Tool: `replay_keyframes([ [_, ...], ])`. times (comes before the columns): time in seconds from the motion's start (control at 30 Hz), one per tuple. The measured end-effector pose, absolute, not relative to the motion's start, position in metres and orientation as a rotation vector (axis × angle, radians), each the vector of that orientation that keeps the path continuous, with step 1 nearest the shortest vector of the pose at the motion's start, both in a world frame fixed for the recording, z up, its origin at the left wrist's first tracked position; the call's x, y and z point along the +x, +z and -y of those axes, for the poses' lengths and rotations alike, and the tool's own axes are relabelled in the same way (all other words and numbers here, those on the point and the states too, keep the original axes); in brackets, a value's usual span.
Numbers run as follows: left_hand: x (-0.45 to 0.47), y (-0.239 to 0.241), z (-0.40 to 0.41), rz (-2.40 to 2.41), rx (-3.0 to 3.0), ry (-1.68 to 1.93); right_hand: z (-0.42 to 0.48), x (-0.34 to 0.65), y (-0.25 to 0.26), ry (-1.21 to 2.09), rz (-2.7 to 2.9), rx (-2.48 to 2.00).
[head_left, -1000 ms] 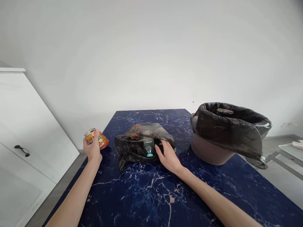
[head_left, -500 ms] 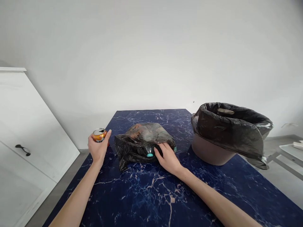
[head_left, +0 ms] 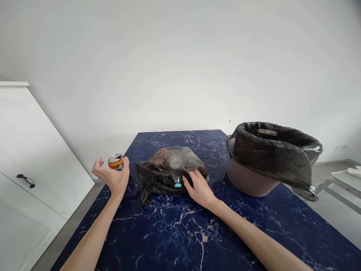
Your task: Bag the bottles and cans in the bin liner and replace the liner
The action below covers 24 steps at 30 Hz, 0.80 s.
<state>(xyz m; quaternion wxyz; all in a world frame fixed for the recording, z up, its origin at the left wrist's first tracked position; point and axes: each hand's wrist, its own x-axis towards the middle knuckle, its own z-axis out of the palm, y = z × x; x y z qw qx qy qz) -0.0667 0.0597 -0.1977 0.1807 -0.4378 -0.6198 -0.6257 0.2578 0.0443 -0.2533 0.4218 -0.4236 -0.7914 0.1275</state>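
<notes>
Since 0.5 s ago the left hand [head_left: 113, 178] is loosening: its thumb is spreading away from the upright orange can [head_left: 116, 162] near the table [head_left: 132, 229] edge, fingers only touching it. Further right, the black bag [head_left: 166, 169], with 1 teal cap [head_left: 178, 184] showing, is lying under the bent right hand [head_left: 199, 189]; whether it is pinching the plastic cannot be told. Steadying the can well inside the edge seems wise.

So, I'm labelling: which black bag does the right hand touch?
The stuffed bag lying on the table under the right hand, not the bin liner.
</notes>
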Motion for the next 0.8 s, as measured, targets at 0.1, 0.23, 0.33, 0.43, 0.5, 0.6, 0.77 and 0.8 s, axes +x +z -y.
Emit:
replay_keyframes([
  [0.1,-0.048,-0.196,-0.052,1.454,-1.398,-1.578,-0.043,0.257,-0.253,0.349,1.973,-1.064],
  [0.23,-0.003,-0.207,-0.034,1.100,-2.009,-1.317,-0.043,0.257,-0.252,0.399,1.899,-1.040],
  [0.33,0.027,-0.216,-0.024,0.991,-2.609,-0.998,-0.043,0.258,-0.249,0.407,1.875,-0.991],
  [0.43,0.036,-0.222,-0.027,1.243,-2.642,-1.027,-0.043,0.259,-0.246,0.435,1.909,-0.952],
  [0.5,0.029,-0.227,-0.036,1.446,-2.523,-1.084,-0.042,0.258,-0.246,0.424,1.948,-0.943],
  [0.6,0.010,-0.238,-0.051,1.670,-2.373,-1.086,-0.041,0.257,-0.250,0.371,2.040,-0.937],
  [0.77,-0.011,-0.250,-0.070,1.720,-2.337,-1.071,-0.038,0.255,-0.251,0.275,2.189,-0.952],
  [0.8,-0.013,-0.251,-0.073,1.704,-2.347,-1.069,-0.037,0.254,-0.250,0.260,2.210,-0.954],
])
